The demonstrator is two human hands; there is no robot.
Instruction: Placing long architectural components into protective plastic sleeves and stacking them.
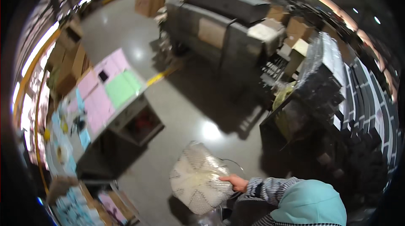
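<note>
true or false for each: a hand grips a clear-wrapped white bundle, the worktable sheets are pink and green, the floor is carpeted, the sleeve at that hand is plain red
1. A hand grips a clear-wrapped white bundle. True.
2. Pink and green sheets lie on the worktable. True.
3. The floor is carpeted. False: it is smooth, grey and glossy, with light reflections.
4. The sleeve at that hand is plain red. False: it is dark-and-white striped.

Head view — high above floor (185, 112)
</note>
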